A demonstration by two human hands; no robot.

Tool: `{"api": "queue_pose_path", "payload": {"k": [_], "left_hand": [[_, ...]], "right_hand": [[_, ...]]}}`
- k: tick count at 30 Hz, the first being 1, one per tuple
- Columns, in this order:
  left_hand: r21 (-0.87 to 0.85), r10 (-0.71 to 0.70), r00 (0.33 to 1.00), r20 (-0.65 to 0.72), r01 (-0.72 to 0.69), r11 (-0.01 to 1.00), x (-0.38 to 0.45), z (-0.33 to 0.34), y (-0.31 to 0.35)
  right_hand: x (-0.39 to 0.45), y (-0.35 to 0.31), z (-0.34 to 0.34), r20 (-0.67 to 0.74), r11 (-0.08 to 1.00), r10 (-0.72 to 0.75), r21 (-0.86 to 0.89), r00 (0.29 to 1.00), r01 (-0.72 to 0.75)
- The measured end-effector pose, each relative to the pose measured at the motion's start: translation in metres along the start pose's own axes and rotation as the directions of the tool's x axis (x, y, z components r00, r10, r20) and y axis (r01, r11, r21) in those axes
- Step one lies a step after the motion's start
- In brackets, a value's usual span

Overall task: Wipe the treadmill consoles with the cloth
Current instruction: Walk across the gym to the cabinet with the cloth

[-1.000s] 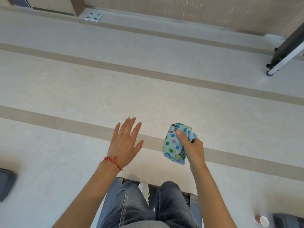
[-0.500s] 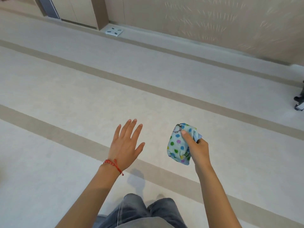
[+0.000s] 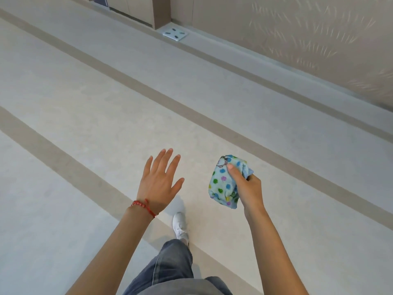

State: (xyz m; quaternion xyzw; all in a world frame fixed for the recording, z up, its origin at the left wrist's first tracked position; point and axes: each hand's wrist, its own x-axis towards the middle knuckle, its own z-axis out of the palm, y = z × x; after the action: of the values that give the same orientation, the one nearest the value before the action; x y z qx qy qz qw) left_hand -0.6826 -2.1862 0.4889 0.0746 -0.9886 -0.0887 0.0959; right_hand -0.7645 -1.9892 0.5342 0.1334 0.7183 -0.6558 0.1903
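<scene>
A light-blue cloth [image 3: 223, 184] with coloured dots is bunched up in my right hand [image 3: 247, 188], thumb pressed on its top. It hangs in the air above the floor, right of centre. My left hand [image 3: 158, 182] is held out flat beside it, fingers spread, palm down, holding nothing; a red bead bracelet circles its wrist. No treadmill or console is in view.
Pale floor with tan stripes [image 3: 89, 167] running diagonally spreads ahead. A white bathroom scale [image 3: 175, 34] lies by the far wall next to a wooden column [image 3: 162, 11]. My jeans leg and white shoe [image 3: 180, 227] are below the hands.
The view has swung left and moved forward: the treadmill deck under my legs and the black frame at the right are gone. One foot now steps onto the floor. Both hands keep their pose.
</scene>
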Motion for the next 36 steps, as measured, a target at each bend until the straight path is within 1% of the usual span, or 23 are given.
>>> {"api": "queue_pose_path", "payload": {"k": [5, 9, 13, 16, 21, 24, 27, 29, 32, 36], "left_hand": [[-0.025, -0.035, 0.999, -0.028, 0.035, 0.999, 0.076, 0.02, -0.04], [-0.016, -0.081, 0.996, -0.049, 0.08, 0.997, 0.136, 0.017, -0.076], [-0.016, -0.169, 0.984, -0.064, 0.168, 0.986, 0.172, 0.012, -0.112], [-0.002, -0.275, 0.958, -0.082, 0.275, 0.961, 0.188, 0.011, -0.141], [0.01, -0.463, 0.877, -0.129, 0.468, 0.884, 0.211, 0.008, -0.197], [0.019, -0.561, 0.81, -0.17, 0.572, 0.82, 0.226, 0.007, -0.234], [0.007, -0.665, 0.721, -0.196, 0.679, 0.734, 0.241, 0.004, -0.267], [0.003, -0.713, 0.67, -0.209, 0.729, 0.684, 0.254, 0.001, -0.285], [0.025, -0.76, 0.614, -0.212, 0.781, 0.624, 0.272, -0.006, -0.31], [0.042, -0.8, 0.557, -0.222, 0.825, 0.563, 0.286, -0.012, -0.35]], "right_hand": [[0.081, -0.034, 0.049, 0.048, 0.999, -0.011, -0.04, 0.999, 0.013], [0.139, -0.074, 0.096, 0.119, 0.996, -0.021, -0.088, 0.993, 0.032], [0.177, -0.107, 0.144, 0.214, 0.993, -0.041, -0.098, 0.976, 0.063], [0.204, -0.124, 0.186, 0.304, 0.985, -0.041, -0.146, 0.952, 0.089], [0.25, -0.148, 0.275, 0.475, 0.961, -0.014, -0.236, 0.88, 0.143], [0.275, -0.158, 0.329, 0.59, 0.948, 0.013, -0.263, 0.807, 0.177], [0.295, -0.171, 0.384, 0.689, 0.931, 0.052, -0.295, 0.723, 0.214], [0.309, -0.18, 0.417, 0.731, 0.918, 0.071, -0.315, 0.679, 0.242], [0.326, -0.193, 0.464, 0.782, 0.902, 0.103, -0.334, 0.614, 0.274], [0.34, -0.201, 0.521, 0.812, 0.889, 0.15, -0.36, 0.563, 0.281]]}}
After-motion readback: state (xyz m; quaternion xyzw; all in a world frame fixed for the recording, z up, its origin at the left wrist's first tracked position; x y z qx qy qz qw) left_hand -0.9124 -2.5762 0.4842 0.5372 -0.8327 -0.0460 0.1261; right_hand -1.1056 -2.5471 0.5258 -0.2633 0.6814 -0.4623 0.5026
